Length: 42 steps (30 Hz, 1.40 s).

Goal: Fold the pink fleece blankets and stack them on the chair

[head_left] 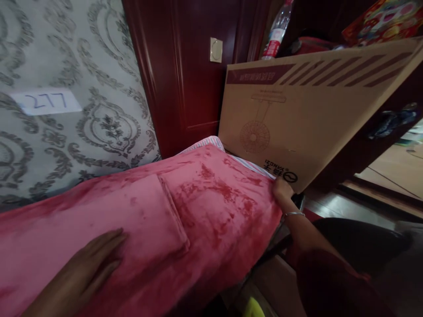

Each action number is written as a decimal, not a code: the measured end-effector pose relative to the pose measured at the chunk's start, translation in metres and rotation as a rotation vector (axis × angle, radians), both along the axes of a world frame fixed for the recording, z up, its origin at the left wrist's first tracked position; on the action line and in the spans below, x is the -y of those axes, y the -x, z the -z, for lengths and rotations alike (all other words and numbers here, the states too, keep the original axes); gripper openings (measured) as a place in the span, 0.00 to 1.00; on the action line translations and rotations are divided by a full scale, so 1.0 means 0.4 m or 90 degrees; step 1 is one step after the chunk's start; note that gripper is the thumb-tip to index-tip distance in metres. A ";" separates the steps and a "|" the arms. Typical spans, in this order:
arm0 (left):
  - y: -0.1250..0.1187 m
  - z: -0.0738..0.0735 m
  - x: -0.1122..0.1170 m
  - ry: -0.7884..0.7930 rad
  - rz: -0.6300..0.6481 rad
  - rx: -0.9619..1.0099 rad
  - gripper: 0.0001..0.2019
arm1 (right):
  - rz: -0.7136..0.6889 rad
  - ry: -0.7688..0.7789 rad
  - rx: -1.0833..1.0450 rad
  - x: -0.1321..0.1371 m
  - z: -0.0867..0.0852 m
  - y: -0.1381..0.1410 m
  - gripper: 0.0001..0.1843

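Note:
A pink, velvety cover point(218, 220) with darker red patches spreads over a long raised surface. On it lies a folded piece of the same pink cloth point(142, 211), its layered edge facing right. My left hand point(89, 264) rests on the folded cloth, fingers stretched out and holding nothing. At the far right corner my right hand point(282, 192) is closed on the cover's edge; its fingertips are hidden. A striped cloth point(253, 165) shows from beneath the cover along the far edge.
Behind the cover stands a large cardboard box point(291, 114) against a dark red wooden panel point(194, 66). A plastic bottle point(276, 37) rises behind the box. Patterned wallpaper point(109, 119) bears a paper label point(48, 101) reading 277. A dark rounded object point(360, 237) sits right of my forearm.

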<state>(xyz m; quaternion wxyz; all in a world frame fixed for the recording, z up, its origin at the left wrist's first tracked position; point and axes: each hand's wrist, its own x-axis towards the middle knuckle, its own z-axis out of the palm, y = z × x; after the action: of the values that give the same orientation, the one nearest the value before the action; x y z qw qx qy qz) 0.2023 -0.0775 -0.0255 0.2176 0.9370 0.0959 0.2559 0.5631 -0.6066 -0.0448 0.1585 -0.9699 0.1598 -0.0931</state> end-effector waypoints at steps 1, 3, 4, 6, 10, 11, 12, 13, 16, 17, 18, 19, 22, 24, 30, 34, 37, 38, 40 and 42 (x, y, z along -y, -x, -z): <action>0.019 0.008 0.003 -0.018 0.044 -0.010 0.19 | -0.012 0.003 -0.001 -0.001 0.006 0.003 0.21; 0.055 0.021 0.002 -0.067 0.106 -0.030 0.21 | -0.023 0.014 0.004 -0.004 0.014 0.010 0.22; 0.073 0.026 0.000 -0.095 0.124 -0.034 0.22 | -0.023 0.021 0.008 -0.008 0.015 0.014 0.24; 0.100 0.036 -0.003 -0.136 0.129 -0.036 0.24 | -0.033 0.040 0.037 -0.026 0.014 0.025 0.26; 0.115 0.058 0.021 -0.182 0.077 -0.056 0.25 | -0.225 0.030 0.166 -0.133 0.012 0.082 0.28; 0.112 0.063 0.035 -0.196 0.062 -0.064 0.25 | -0.302 -0.002 0.199 -0.177 0.015 0.107 0.28; 0.108 0.067 0.052 -0.211 0.041 -0.063 0.25 | -0.380 -0.046 0.226 -0.225 0.019 0.138 0.27; 0.105 0.069 0.069 -0.223 0.016 -0.063 0.26 | -0.455 -0.096 0.249 -0.276 0.025 0.175 0.27; 0.110 0.066 0.110 -0.229 -0.006 -0.095 0.25 | -0.645 -0.240 0.274 -0.422 0.052 0.314 0.28; 0.119 0.062 0.118 -0.227 -0.006 -0.110 0.25 | -0.694 -0.278 0.267 -0.462 0.064 0.364 0.29; 0.133 0.056 0.122 -0.224 -0.010 -0.122 0.25 | -0.738 -0.309 0.252 -0.496 0.077 0.412 0.30; 0.152 0.049 0.124 -0.221 -0.023 -0.132 0.24 | -0.775 -0.334 0.235 -0.523 0.091 0.455 0.30; 0.231 0.035 0.115 -0.216 -0.125 -0.136 0.23 | -0.823 -0.374 0.186 -0.568 0.134 0.545 0.29; 0.289 0.035 0.102 -0.209 -0.216 -0.124 0.23 | -0.814 -0.377 0.178 -0.575 0.155 0.570 0.31; 0.407 0.094 0.067 -0.138 -0.321 -0.018 0.26 | -0.805 -0.355 0.172 -0.559 0.171 0.564 0.38; 0.430 0.129 0.048 -0.100 -0.263 0.004 0.31 | -0.828 -0.330 0.176 -0.553 0.168 0.565 0.44; 0.434 0.135 0.041 -0.080 -0.246 -0.007 0.33 | -0.827 -0.328 0.208 -0.553 0.169 0.572 0.44; 0.435 0.135 0.041 -0.072 -0.246 -0.004 0.33 | -0.827 -0.327 0.215 -0.553 0.169 0.574 0.42; 0.435 0.136 0.043 -0.053 -0.256 0.011 0.33 | -0.833 -0.327 0.213 -0.555 0.172 0.575 0.40; 0.437 0.137 0.045 -0.027 -0.270 0.032 0.33 | -0.829 -0.335 0.200 -0.556 0.175 0.573 0.39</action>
<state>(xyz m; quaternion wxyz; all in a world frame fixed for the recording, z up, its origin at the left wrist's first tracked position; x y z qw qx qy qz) 0.0275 -0.0956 -0.0804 0.1411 0.8935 0.2802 0.3214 0.3337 -0.3842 -0.1148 0.4316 -0.7732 -0.4584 -0.0763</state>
